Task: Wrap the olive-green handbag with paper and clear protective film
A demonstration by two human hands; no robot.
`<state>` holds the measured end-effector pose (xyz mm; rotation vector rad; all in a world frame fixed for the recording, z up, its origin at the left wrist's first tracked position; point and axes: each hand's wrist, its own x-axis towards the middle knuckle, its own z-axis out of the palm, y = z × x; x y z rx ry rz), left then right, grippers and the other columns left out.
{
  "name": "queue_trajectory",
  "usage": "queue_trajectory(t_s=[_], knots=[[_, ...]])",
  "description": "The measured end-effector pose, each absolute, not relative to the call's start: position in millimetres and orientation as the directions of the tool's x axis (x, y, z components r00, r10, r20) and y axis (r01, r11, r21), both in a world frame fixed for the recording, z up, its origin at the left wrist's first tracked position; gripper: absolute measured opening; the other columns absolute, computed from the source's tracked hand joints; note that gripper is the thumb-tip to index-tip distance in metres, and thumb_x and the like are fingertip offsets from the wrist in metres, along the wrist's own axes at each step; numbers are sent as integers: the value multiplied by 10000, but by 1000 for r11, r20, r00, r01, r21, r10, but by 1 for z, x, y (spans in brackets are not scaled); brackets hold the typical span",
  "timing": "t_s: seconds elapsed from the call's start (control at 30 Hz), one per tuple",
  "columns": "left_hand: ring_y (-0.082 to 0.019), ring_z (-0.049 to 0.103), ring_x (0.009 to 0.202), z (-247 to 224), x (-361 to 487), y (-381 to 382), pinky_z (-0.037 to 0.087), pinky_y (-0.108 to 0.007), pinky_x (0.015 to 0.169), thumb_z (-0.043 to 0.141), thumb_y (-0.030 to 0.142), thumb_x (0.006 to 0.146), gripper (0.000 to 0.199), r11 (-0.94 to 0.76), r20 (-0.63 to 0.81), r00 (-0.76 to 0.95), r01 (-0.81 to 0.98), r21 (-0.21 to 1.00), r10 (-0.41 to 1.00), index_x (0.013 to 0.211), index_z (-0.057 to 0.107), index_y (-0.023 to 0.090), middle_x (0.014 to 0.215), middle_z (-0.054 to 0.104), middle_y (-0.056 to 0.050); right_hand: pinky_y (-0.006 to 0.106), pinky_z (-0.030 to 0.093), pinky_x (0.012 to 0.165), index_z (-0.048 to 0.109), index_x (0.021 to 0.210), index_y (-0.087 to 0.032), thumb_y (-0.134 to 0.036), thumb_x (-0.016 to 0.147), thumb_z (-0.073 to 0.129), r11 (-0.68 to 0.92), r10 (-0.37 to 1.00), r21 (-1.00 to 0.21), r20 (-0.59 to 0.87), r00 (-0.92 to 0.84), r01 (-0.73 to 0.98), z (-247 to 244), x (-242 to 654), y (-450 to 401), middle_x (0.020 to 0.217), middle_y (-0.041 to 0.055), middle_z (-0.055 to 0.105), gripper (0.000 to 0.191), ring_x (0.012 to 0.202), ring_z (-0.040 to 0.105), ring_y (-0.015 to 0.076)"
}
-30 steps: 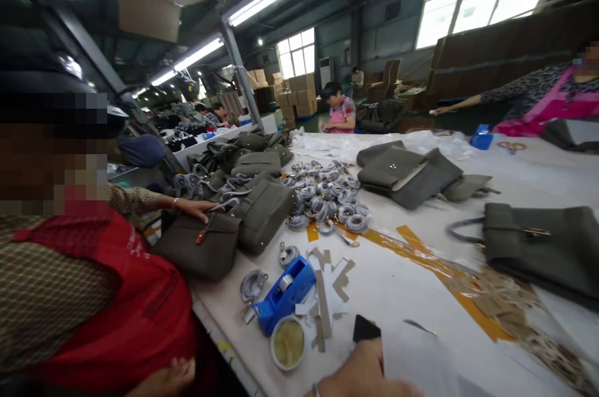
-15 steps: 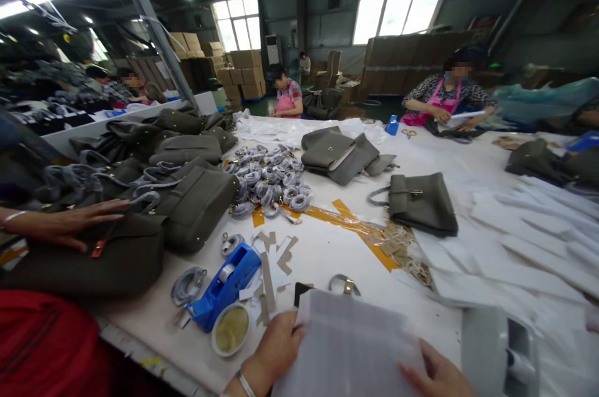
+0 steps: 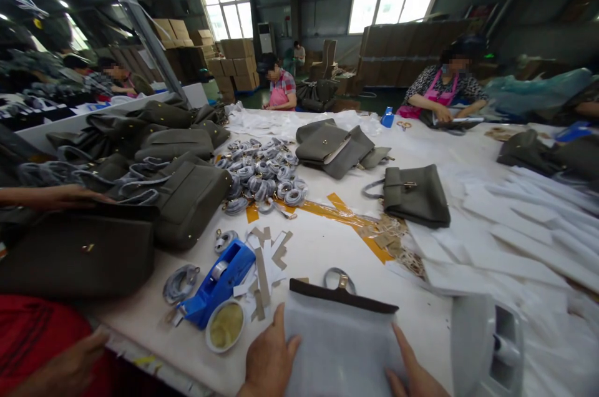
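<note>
My left hand (image 3: 269, 356) grips the left side of a translucent white sheet (image 3: 341, 344), its thumb on top and a finger stretched along the edge. On the opposite side my right hand (image 3: 414, 362) holds it the same way. The sheet lies against a dark bag, whose flap edge (image 3: 344, 297) shows above it; the rest of the bag is hidden. Beyond the flap stands the bag's looped handle (image 3: 343, 281) with a gold fitting. Left of my hands are a white bowl (image 3: 225, 326) and a blue tape dispenser (image 3: 219, 284).
A grey tape dispenser (image 3: 486, 344) stands at the right, near white sheets (image 3: 538, 241). Wrapped straps (image 3: 262, 175) and dark bags (image 3: 191, 203) are heaped at left. One bag (image 3: 415, 195) lies ahead. A co-worker's hands (image 3: 60, 197) handle a bag at far left.
The sheet's top edge has come down, uncovering the bag's dark flap edge. My hands have shifted a little left in view. The co-worker at left has lifted a bag's flap.
</note>
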<state>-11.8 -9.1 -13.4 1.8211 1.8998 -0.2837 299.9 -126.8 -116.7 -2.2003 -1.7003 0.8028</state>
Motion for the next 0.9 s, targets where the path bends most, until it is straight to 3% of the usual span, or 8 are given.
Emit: queue_trajectory(t_s=[0.1,0.17,0.27,0.33,0.47,0.63,0.73,0.9], knots=[[-296,613,1162,-16,-9,-6,477,-391,982,629,211,872,696,-16,-337,63,990,141,939,1514,364,162,1277,633,-152,364,600,683,485,1466,-300,-281,879,523,-96,992,-384,-113,57,918,-115,307,-119,1018,99,747,589,831,748,290],[-311,533,1263,-20,-5,-7,414,-440,1090,607,137,861,628,-114,-202,141,983,142,969,1466,454,213,1362,569,-135,416,590,719,567,1388,-305,-210,819,561,7,1000,-235,1,-7,972,-110,307,-115,1098,131,719,577,905,725,326],[-283,499,1289,-25,7,-8,363,-431,1159,587,160,884,429,-335,-173,398,891,306,901,1302,597,257,1349,574,-85,545,528,864,601,1324,-307,-120,764,545,114,982,-60,158,-103,992,-98,297,-104,1463,152,535,593,1256,559,422],[-284,466,1329,-30,16,-6,327,-441,1194,625,302,901,376,-465,-183,589,762,452,787,1275,598,266,1382,560,-73,581,478,931,639,1247,-286,-82,760,526,190,959,-14,217,-183,982,-89,283,-92,1536,125,465,539,1364,448,437],[-300,310,1467,-45,28,3,177,-513,1256,609,528,909,552,-539,-186,735,622,568,652,1400,494,304,1536,443,-58,489,474,993,679,1139,-237,-69,785,545,388,899,-39,238,-369,921,-82,253,-62,1361,95,640,415,1329,507,363],[-293,273,1491,-58,18,6,92,-518,1263,655,508,860,680,-444,-281,677,686,577,681,1476,412,352,1608,348,-44,388,516,974,569,1360,-173,-141,809,602,511,855,-134,185,-485,849,-101,247,-46,1359,100,646,553,1189,625,272],[-291,278,1486,-50,13,5,92,-497,1255,651,483,845,716,-374,-336,627,727,575,703,1497,388,348,1619,328,-43,386,510,976,536,1403,-166,-187,850,604,493,866,-155,183,-466,856,-112,250,-47,1374,110,633,557,1175,629,270],[-311,441,1325,-29,30,16,231,-485,1188,622,585,822,674,-308,-380,548,788,534,745,1415,506,286,1431,531,-80,439,499,947,583,1359,-177,-211,888,578,382,923,-199,129,-363,902,-116,237,-43,1335,119,651,472,1162,619,309]])
